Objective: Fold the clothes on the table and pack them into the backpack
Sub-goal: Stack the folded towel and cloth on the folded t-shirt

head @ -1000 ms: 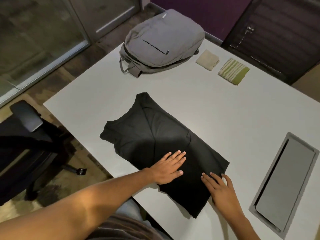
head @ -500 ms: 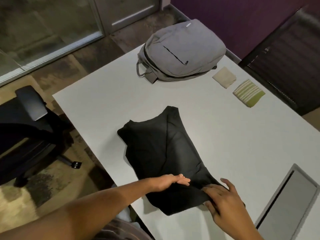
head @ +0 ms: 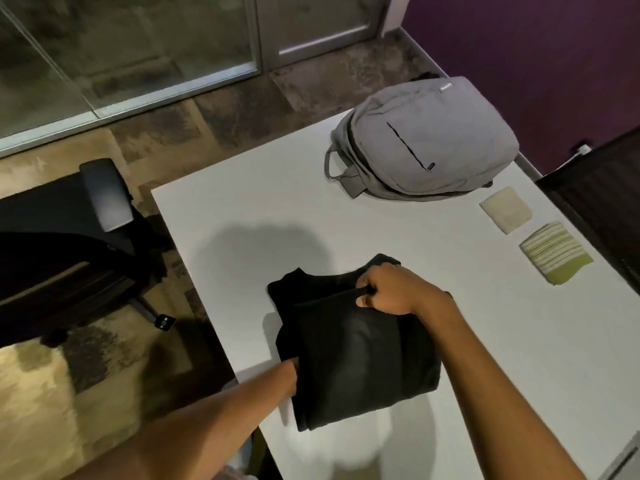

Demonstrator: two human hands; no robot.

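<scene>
Bottom half now flipped over the black T-shirt [head: 360,344]: right hand [head: 388,289] pinches the folded edge, aligning it; left hand [head: 294,370], tucked beneath, grip hidden, probably supporting the fold.

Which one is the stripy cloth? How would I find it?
Start at the grey backpack at the far end of the white table. Two small folded cloths lie beside it. The stripy cloth is the nearer one, green and cream; the other cloth is plain beige.
</scene>
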